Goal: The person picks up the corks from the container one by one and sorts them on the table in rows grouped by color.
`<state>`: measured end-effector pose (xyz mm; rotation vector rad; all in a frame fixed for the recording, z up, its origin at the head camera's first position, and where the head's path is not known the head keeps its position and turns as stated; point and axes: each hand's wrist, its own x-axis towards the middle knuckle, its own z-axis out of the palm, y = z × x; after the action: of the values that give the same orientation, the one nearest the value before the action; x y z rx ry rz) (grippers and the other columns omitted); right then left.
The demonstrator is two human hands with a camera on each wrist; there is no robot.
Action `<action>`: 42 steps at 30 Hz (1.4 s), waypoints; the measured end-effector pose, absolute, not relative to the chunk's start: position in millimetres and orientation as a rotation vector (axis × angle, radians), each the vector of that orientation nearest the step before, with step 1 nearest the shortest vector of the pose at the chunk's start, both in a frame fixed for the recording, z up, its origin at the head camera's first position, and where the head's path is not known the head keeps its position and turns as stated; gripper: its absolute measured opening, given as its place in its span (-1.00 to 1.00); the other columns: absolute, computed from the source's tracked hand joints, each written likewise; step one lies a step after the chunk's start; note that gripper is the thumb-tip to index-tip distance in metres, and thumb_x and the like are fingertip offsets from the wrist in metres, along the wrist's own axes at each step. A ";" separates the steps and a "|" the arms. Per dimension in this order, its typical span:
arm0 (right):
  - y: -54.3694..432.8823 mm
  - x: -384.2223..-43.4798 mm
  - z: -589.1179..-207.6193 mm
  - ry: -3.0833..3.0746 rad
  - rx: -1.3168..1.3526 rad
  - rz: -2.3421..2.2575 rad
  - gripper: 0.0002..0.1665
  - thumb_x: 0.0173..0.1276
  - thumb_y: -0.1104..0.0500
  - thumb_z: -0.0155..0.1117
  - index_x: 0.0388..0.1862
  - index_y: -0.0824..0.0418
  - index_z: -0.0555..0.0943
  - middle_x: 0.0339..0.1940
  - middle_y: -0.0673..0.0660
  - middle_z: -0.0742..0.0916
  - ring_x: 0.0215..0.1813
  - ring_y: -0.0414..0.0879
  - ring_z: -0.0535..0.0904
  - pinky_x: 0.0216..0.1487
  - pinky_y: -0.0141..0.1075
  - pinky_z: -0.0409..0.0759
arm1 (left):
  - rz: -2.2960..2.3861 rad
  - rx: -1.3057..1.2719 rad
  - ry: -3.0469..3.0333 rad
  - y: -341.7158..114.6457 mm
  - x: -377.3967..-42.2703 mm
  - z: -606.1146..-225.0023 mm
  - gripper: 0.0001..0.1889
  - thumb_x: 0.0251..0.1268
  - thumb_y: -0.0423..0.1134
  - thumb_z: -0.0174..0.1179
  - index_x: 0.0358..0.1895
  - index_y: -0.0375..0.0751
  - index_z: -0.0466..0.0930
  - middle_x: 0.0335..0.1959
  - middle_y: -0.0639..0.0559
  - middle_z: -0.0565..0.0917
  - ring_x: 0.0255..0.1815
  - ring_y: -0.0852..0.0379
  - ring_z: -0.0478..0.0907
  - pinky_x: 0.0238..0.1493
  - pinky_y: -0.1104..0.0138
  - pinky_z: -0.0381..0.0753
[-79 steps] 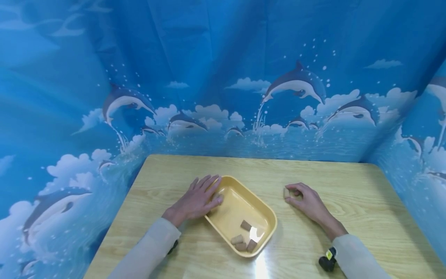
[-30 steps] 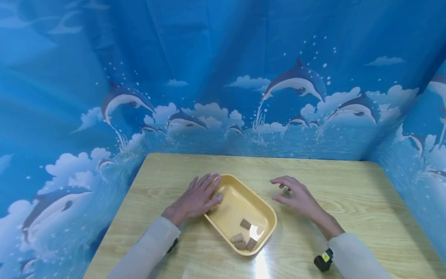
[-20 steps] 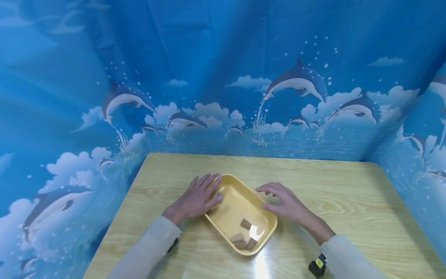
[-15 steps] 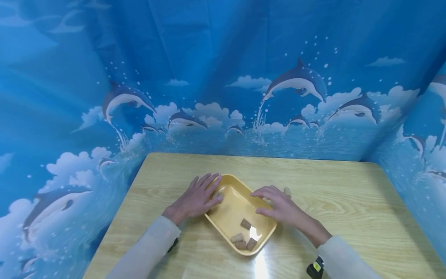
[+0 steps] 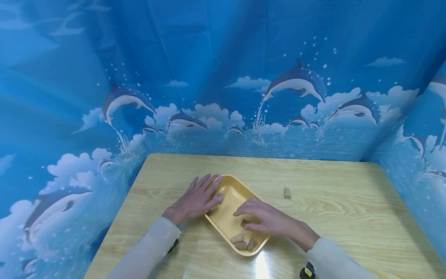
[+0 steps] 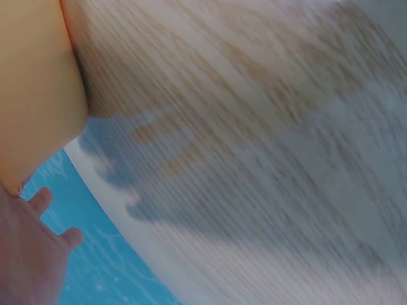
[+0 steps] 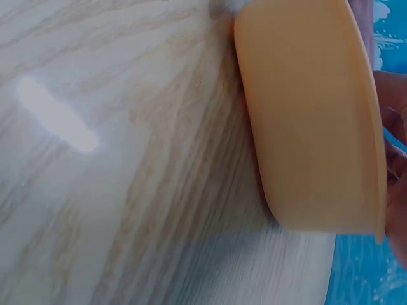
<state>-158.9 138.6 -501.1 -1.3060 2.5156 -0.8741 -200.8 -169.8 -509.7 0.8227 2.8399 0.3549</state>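
Note:
A shallow yellow tray sits aslant on the table, with several brown corks gathered at its near end. My left hand rests on the tray's left rim, fingers spread; another small cork-like piece shows partly by its thumb. Over the tray's right side my right hand reaches in, thumb and forefinger apart around a darker cork that the hand partly covers. Outside the tray, a lone cork stands on the table to the right. In the right wrist view the tray wall hides most of the right fingers.
The wood-grain table ends at the back against a blue curtain printed with dolphins, which also hangs at both sides. A bright glare lies on the tabletop in front of the tray.
My right hand has let go of the cork on the table, leaving it upright there, and has moved left and nearer, over the tray. My left hand has stayed on the rim.

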 end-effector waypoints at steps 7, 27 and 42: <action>123.0 -160.0 -500.6 2.452 -1.395 -0.748 -0.56 0.49 0.17 0.46 0.32 0.01 0.74 0.23 -0.14 0.81 0.28 -0.19 0.65 0.40 -0.18 0.64 | 0.306 0.833 2.869 -169.4 -200.6 -511.1 -0.18 0.77 0.34 -0.28 0.84 0.02 -0.17 0.86 -0.06 -0.02 0.86 -0.23 -0.09 0.79 -0.32 -0.15; 114.4 -160.4 -505.1 2.278 -1.477 -0.572 -0.49 0.45 0.28 0.37 0.29 -0.14 0.79 0.20 -0.26 0.83 0.13 -0.40 0.60 0.15 -0.50 0.47 | 0.290 0.840 2.884 -168.1 -199.8 -509.0 -0.19 0.77 0.34 -0.29 0.84 0.04 -0.15 0.86 -0.02 -0.01 0.86 -0.19 -0.11 0.80 -0.31 -0.15; 111.7 -159.4 -501.8 2.248 -1.379 -0.490 -0.46 0.48 0.22 0.37 0.36 -0.18 0.74 0.29 -0.29 0.78 0.19 -0.43 0.60 0.15 -0.52 0.43 | 0.297 0.828 2.871 -168.9 -197.9 -506.2 -0.19 0.78 0.32 -0.27 0.84 0.06 -0.19 0.86 0.00 -0.04 0.87 -0.18 -0.12 0.81 -0.28 -0.18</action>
<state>-159.4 111.7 -501.8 -1.3786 2.2477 -0.4900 -197.9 -168.9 -506.2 0.8278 2.8709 0.2968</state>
